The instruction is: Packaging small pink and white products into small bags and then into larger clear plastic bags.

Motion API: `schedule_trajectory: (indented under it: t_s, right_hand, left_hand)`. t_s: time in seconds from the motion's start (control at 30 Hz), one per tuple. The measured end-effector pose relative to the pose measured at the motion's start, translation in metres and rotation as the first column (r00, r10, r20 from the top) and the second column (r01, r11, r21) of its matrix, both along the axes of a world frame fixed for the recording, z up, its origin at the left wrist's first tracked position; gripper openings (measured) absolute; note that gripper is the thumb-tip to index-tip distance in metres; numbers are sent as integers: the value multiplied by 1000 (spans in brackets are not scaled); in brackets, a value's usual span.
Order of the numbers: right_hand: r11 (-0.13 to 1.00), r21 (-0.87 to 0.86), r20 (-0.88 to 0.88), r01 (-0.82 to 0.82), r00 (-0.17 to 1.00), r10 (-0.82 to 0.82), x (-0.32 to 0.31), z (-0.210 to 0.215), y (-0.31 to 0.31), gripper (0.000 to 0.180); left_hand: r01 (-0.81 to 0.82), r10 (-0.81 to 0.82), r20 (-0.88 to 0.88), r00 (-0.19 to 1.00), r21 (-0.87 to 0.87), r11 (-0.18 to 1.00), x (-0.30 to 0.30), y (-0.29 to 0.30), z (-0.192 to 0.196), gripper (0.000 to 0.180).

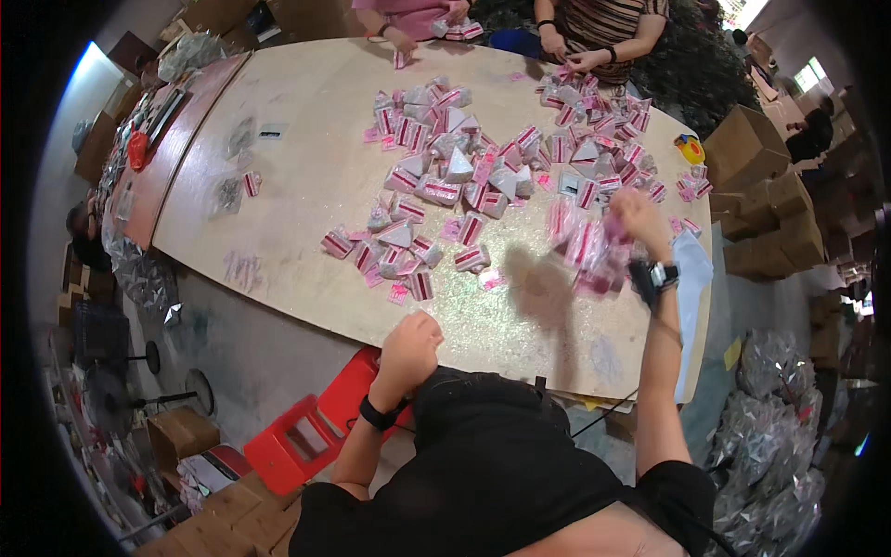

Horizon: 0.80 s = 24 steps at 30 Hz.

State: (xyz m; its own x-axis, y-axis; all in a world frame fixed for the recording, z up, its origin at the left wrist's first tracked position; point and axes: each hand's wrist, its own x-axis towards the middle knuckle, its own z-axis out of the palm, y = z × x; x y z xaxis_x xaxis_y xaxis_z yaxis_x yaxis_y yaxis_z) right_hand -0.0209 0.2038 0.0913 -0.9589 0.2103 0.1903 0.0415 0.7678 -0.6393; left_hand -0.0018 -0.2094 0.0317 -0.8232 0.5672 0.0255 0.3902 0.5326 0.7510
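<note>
My right hand (640,221) is closed on a bunch of clear-wrapped pink-and-white wedges (587,245), smeared by motion over the right side of the table (306,176). A dark shadow falls on the tabletop beside the bunch. By the near table edge, my left hand (410,345) is held with its fingers curled in; whether anything is inside them is hidden. Many more wrapped wedges, shaped like slices of layer cake, lie in a loose pile (455,167) across the middle. A smaller group (394,251) sits closer to my left hand.
Two people work at the far edge, one person's hands (580,58) among the wedges. A yellow toy duck (689,148) and a white sheet (689,297) are at the right. Cardboard boxes (747,148) stand beyond. A red plastic stool (297,444) is at my left.
</note>
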Motion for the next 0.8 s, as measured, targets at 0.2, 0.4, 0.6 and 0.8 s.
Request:
schedule_trajectory:
  t_s: [0.2, 0.4, 0.6, 0.8]
  right_hand:
    - [925, 57, -363, 377, 870, -332, -63, 2, -1, 33]
    - [981, -79, 379, -179, 905, 196, -80, -155, -111, 38]
    - [988, 156, 488, 23, 867, -97, -49, -252, -211, 75]
    - [968, -178, 195, 176, 971, -141, -23, -262, -221, 60]
  left_hand:
    - [188, -175, 78, 982, -242, 952, 1, -51, -59, 16]
    - [63, 60, 201, 978, -557, 828, -4, -94, -79, 29]
    - [116, 4, 227, 974, -515, 850, -28, -117, -110, 33]
    - [255, -160, 262, 952, -384, 887, -71, -102, -114, 46]
